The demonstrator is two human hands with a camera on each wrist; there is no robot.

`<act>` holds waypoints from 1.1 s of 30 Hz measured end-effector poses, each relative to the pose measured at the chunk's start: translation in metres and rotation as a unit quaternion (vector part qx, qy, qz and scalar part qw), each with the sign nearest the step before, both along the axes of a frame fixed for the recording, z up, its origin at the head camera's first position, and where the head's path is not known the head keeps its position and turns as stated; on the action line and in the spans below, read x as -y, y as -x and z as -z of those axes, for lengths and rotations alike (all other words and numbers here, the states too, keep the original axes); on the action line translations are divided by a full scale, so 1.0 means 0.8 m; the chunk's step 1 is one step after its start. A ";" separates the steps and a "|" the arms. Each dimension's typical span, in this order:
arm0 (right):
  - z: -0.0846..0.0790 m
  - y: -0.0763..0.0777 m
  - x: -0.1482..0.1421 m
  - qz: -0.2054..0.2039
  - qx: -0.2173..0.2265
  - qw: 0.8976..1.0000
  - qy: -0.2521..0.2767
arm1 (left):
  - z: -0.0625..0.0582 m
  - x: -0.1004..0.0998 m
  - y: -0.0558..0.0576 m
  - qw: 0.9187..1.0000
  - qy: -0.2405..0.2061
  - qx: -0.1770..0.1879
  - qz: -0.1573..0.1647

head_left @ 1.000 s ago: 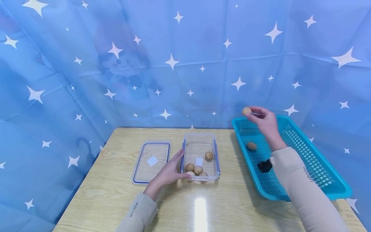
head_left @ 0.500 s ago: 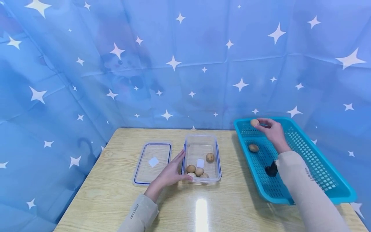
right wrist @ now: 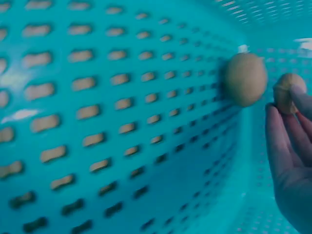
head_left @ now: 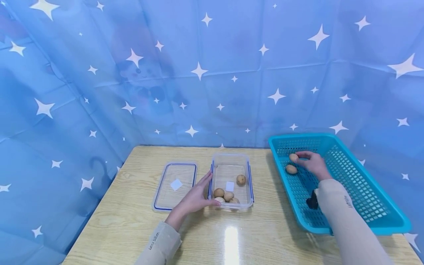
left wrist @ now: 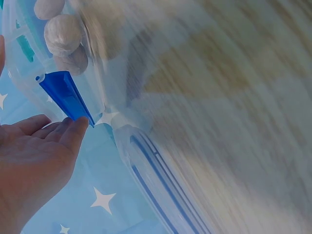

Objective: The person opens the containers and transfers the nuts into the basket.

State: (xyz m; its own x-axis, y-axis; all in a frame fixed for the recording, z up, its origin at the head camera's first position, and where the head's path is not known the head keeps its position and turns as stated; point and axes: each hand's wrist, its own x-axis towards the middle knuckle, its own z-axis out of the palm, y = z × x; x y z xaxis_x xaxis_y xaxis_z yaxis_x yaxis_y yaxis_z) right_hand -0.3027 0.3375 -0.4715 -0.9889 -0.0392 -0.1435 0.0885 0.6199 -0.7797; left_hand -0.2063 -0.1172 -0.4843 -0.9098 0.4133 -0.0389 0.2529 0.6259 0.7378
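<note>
My right hand (head_left: 313, 164) pinches a small potato (head_left: 293, 157) between thumb and fingertips, low inside the turquoise basket (head_left: 371, 195). Just in front of it, near the basket's left wall, lies another potato (head_left: 291, 169); the right wrist view shows that second potato (right wrist: 245, 79) beside the held one. My left hand (head_left: 195, 198) rests with fairly straight fingers along the left side of the clear plastic container (head_left: 246, 191), thumb at its front corner. In the left wrist view the fingertips touch a blue latch flap (left wrist: 66, 95). Several potatoes (head_left: 219, 193) lie in the container.
A clear lid (head_left: 159, 191) with a blue seal lies on the wooden table (head_left: 112, 221), left of the container. A white square (head_left: 229, 186) shows on the container's floor. Behind the table hangs a blue curtain (head_left: 165, 88) with white stars. A black object (head_left: 312, 201) sits at the right cuff.
My right hand has lowered the pinched potato from above the basket's far rim down into the basket, close to the other potato. The left hand has stayed at the container.
</note>
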 end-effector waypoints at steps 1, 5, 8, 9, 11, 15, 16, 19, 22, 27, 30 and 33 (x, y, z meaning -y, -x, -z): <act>0.003 0.000 -0.001 -0.004 0.005 1.000 -0.003 | 0.000 0.000 0.000 1.000 0.001 -0.001 0.000; 0.012 0.000 -0.005 -0.014 0.010 1.000 -0.007 | 0.000 0.001 0.000 1.000 0.003 -0.002 -0.001; 0.016 0.002 -0.006 -0.021 0.009 1.000 -0.006 | 0.000 0.001 0.000 1.000 0.002 -0.003 -0.003; 0.017 0.002 -0.006 -0.023 0.009 1.000 -0.007 | 0.000 0.002 0.000 1.000 0.002 -0.004 -0.004; 0.019 0.004 -0.006 -0.029 0.010 0.999 -0.009 | -0.001 0.002 0.000 1.000 0.002 -0.003 -0.006; 0.021 0.004 -0.005 -0.034 0.008 0.999 -0.018 | -0.001 0.002 0.000 1.000 -0.001 -0.004 -0.005; 0.021 0.003 -0.005 -0.035 0.008 0.999 -0.019 | -0.001 0.002 0.000 1.000 -0.001 -0.003 -0.004; 0.018 0.000 -0.004 -0.036 0.006 0.999 -0.020 | -0.001 0.002 0.000 1.000 0.001 -0.003 -0.004; 0.015 -0.003 -0.005 -0.034 0.008 0.999 -0.024 | -0.001 0.002 0.000 1.000 0.002 0.000 -0.005; 0.012 -0.006 -0.008 -0.015 0.016 1.000 0.009 | -0.001 0.002 0.000 1.000 -0.001 -0.001 -0.004; 0.008 -0.007 -0.008 0.001 0.005 1.000 0.022 | -0.001 0.001 0.000 1.000 -0.001 -0.002 0.000; 0.000 -0.008 -0.007 0.016 -0.014 0.999 0.025 | 0.000 0.002 0.000 1.000 -0.002 -0.003 0.005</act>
State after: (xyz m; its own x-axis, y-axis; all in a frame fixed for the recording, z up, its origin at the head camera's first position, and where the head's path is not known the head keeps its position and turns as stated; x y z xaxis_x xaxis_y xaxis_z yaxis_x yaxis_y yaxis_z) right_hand -0.2963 0.3431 -0.4717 -0.9933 -0.0135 -0.1146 0.0859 0.5770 -0.8122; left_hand -0.2065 -0.1185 -0.4840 -0.9062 0.4217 -0.0321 0.2627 0.6208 0.7386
